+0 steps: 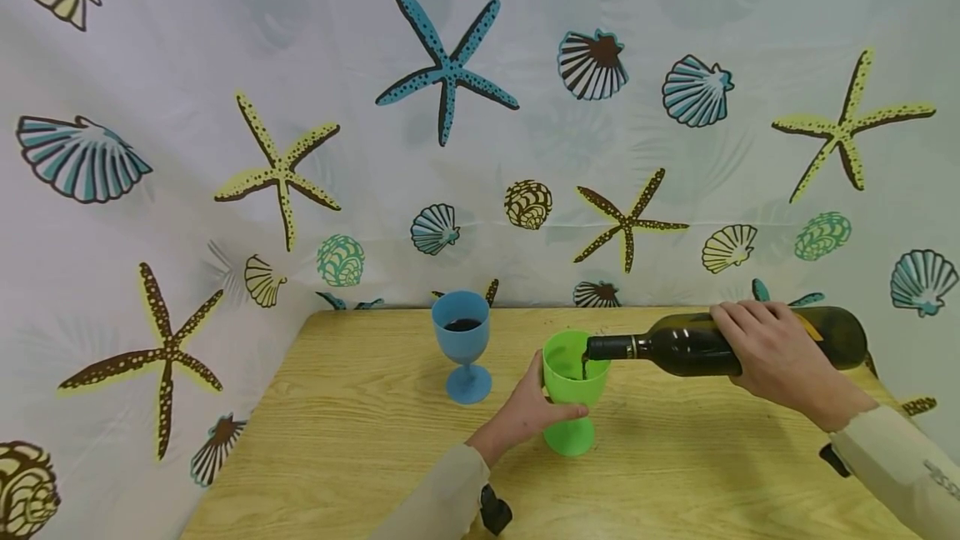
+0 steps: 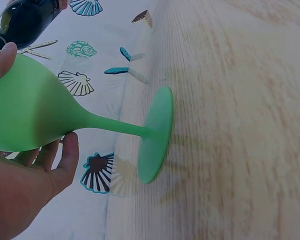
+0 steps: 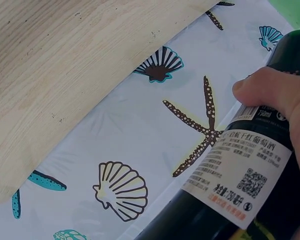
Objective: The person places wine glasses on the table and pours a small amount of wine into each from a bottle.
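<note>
On my head feed, the left hand (image 1: 523,413) grasps a green goblet (image 1: 576,394) by its bowl, upright on the wooden table (image 1: 360,448); the right hand (image 1: 776,357) grips a dark bottle (image 1: 688,345) tipped nearly level, its mouth over that bowl, a dark stream (image 1: 585,368) below it. A blue goblet (image 1: 462,347) stands nearby, to the left. My left wrist feed shows fingers (image 2: 67,156) curled round the green bowl. From the right wrist, I see the thumb (image 3: 265,89) clasping the bottle beside its white label (image 3: 235,175).

Left hand (image 1: 525,411): some fingers hide behind green goblet (image 1: 573,391). Fill level unclear; bowl cropped at left wrist view's left edge. Wine bottle (image 1: 690,346): base cut off in right wrist view, back label (image 3: 237,172) small print blurs. Table (image 1: 360,440): near edge out of head view.
</note>
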Available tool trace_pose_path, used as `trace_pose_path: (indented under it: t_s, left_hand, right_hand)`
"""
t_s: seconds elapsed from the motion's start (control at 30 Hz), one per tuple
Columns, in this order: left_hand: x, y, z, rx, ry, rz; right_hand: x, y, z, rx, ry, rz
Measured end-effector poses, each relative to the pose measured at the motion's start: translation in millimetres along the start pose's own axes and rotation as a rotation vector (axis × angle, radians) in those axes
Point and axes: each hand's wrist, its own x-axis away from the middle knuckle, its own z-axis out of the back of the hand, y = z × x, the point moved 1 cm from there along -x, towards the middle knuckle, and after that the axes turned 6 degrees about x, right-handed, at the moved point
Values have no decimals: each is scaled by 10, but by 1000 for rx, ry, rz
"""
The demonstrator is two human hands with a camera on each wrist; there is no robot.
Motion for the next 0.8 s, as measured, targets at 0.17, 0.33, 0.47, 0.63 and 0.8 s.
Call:
trace_pose_path:
  t_s: [0.17,0.33,0.47,0.63,0.8]
  left_hand:
    - [2,8,-2,-2,-4,-1]
    - [-2,10,1,-1,-6,-2]
    - [0,13,-1,2,-8,-1]
    - [8,14,-5,3,-2,7]
    - [6,14,0,1,-1,0]
  right_hand:
    - [-7,1,0,2,-4,0]
    - [-15,5,9,3,-10,5]
    - [-14,12,10,9,-9,12]
    - [-13,16,6,5,-14,9]
    - [-19,19,6,2,-16,6]
